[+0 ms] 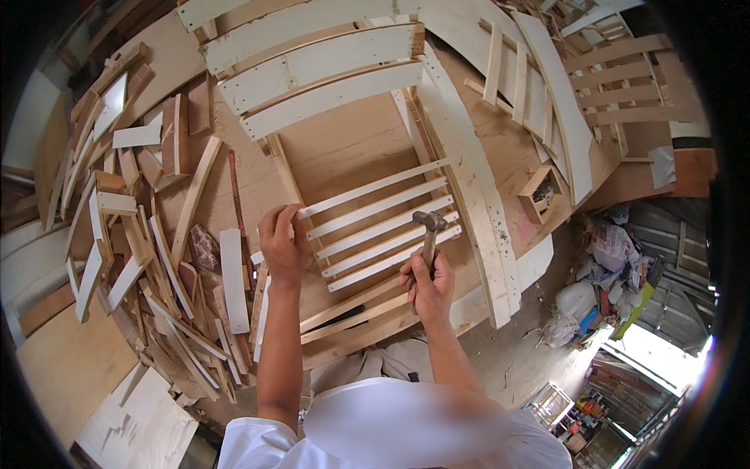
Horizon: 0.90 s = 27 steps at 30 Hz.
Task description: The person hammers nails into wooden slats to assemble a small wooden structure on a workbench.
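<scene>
My right hand (431, 288) grips a hammer (429, 248) by its wooden handle. The metal head is up, over the right ends of the lower slats. My left hand (283, 241) has its fingers curled at the left end of the uppermost narrow white slat (367, 190); what it pinches is too small to make out. Several such slats lie roughly parallel, like ladder rungs, between a wooden rail (286, 173) on the left and another on the right. Beyond them, wide white boards (328, 70) with fastener marks are fixed across a wooden frame.
Scrap wood (176, 313) is heaped to my left. A long white-edged board (480, 211) curves along the right side. Past it sits a small open wooden box (541, 194) of dark bits, probably nails. Slatted wooden pieces (625, 86) stand far right, with plastic bags (576, 305) on the floor.
</scene>
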Each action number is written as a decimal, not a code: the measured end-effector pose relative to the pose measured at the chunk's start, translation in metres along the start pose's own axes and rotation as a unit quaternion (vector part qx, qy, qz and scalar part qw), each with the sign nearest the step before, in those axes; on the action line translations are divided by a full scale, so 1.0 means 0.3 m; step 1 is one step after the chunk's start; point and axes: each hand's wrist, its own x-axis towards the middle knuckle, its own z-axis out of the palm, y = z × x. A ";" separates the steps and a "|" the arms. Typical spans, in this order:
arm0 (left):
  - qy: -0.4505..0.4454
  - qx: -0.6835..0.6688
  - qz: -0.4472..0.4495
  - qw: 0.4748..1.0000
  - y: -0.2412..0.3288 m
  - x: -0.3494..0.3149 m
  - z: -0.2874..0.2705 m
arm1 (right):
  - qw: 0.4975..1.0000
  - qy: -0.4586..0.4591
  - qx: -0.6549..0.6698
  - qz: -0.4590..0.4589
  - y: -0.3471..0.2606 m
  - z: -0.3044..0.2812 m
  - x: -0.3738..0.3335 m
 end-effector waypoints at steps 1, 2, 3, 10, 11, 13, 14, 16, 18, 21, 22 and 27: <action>-0.005 0.002 -0.002 1.000 -0.009 -0.005 0.000 | 1.000 -0.011 0.001 0.006 0.007 0.018 0.003; -0.009 0.001 -0.006 1.000 -0.008 -0.010 0.002 | 1.000 -0.020 -0.001 0.012 0.012 0.034 0.002; -0.010 0.005 -0.008 1.000 -0.008 -0.016 0.001 | 0.999 -0.029 -0.002 0.018 0.020 0.047 0.002; 0.014 0.011 -0.009 1.000 0.003 -0.021 0.002 | 0.994 -0.099 -0.031 0.024 0.037 0.085 0.007; 0.021 0.010 -0.006 1.000 0.007 -0.016 -0.004 | 0.994 -0.102 -0.035 0.022 0.037 0.086 0.001; 0.030 0.012 0.004 0.999 0.022 -0.005 -0.019 | 0.993 -0.104 -0.042 0.022 0.042 0.081 -0.009; 0.034 0.018 0.009 0.999 0.030 -0.002 -0.032 | 0.993 -0.108 -0.046 0.024 0.050 0.080 -0.011; 0.041 0.004 0.006 0.999 0.033 -0.006 -0.033 | 0.992 -0.110 -0.047 0.029 0.061 0.079 -0.011; 0.048 -0.036 -0.010 0.998 0.027 -0.006 -0.025 | 0.993 -0.107 -0.043 0.036 0.066 0.084 -0.012; 0.036 -0.036 -0.009 0.999 0.008 -0.003 -0.031 | 0.992 -0.111 -0.053 0.031 0.054 0.095 -0.018; 0.035 -0.047 -0.020 0.998 0.006 -0.003 -0.033 | 0.992 -0.111 -0.056 0.032 0.048 0.101 -0.020; 0.038 -0.086 -0.029 0.995 -0.011 -0.004 -0.036 | 0.990 -0.117 -0.072 0.032 0.038 0.126 -0.030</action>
